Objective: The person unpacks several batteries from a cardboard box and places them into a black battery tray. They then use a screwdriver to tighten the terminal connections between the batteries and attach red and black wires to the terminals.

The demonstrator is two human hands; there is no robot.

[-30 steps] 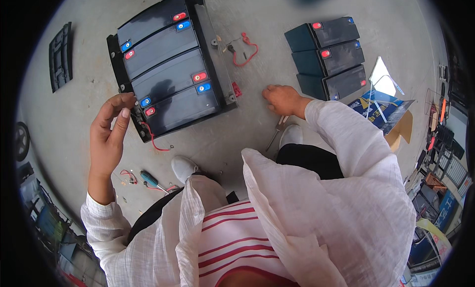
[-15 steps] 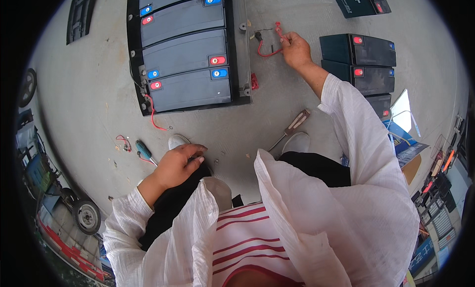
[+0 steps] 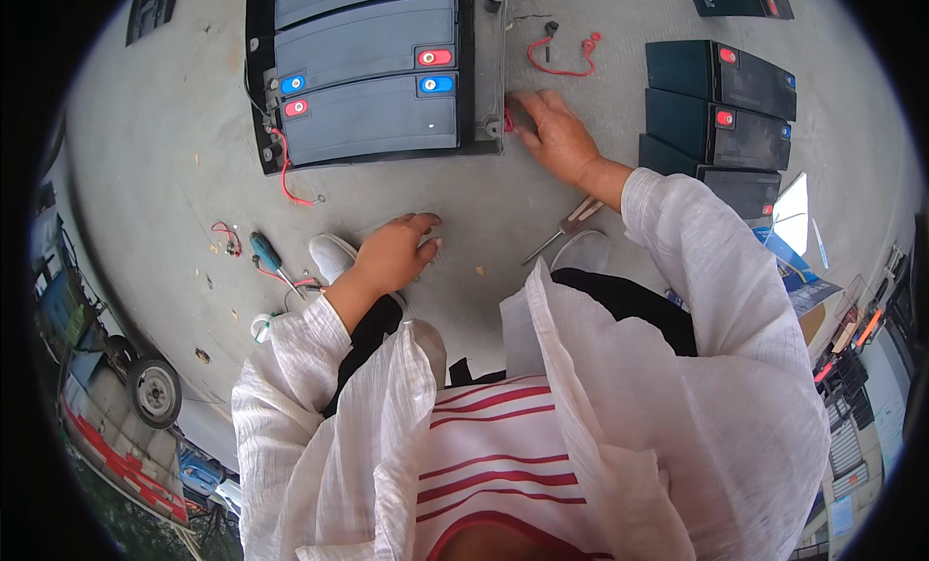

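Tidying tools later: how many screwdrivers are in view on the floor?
2: a teal-handled screwdriver left of the left shoe, and a brown-handled screwdriver just beside the right shoe. Others may be hidden under the person's arms or clothing.

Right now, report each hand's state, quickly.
Left hand: open, fingers loosely bent, nothing visibly held.
Right hand: fingers at the small bright-red object beside the black rectangular tray; whether it grips cannot be told.

A bare right hand [image 3: 559,138] is at a small red object [image 3: 508,123] beside a black plastic tray [image 3: 466,87] of grey rectangular batteries [image 3: 373,126], while a loosely curled bare left hand [image 3: 392,255] hangs over grey floor [image 3: 474,305].
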